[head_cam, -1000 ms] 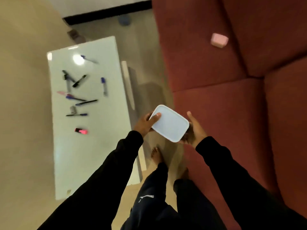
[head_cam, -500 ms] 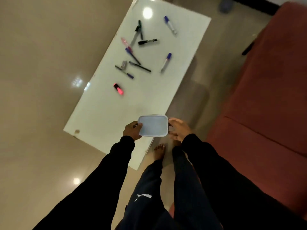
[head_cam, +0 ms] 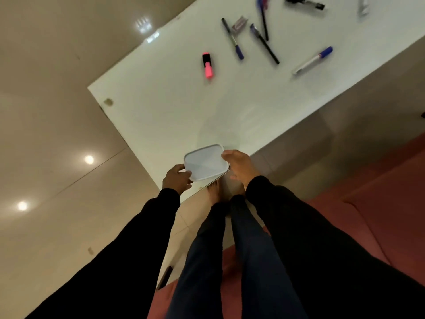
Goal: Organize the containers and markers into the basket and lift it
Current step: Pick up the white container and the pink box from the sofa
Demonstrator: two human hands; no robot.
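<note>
A white lidded container [head_cam: 204,162] sits at the near corner of the white glass table [head_cam: 174,116], held between both hands. My left hand [head_cam: 177,178] grips its left end and my right hand [head_cam: 239,165] holds its right end. Farther up the table lie several markers and pens: a pink highlighter [head_cam: 207,65], a blue-capped pen [head_cam: 233,40], a black pen [head_cam: 264,43], a white marker with a blue cap [head_cam: 312,60] and a black marker [head_cam: 304,3]. No basket is in view.
A dark red sofa [head_cam: 368,203] runs along the right and bottom. My legs and bare feet [head_cam: 215,192] stand between sofa and table. Glossy beige floor [head_cam: 57,134] lies to the left. A small grey eraser-like block [head_cam: 239,23] rests among the pens.
The view has swung from the sofa toward the table. The container, held in both hands, has come down over the table's near corner, and the table now appears much closer.
</note>
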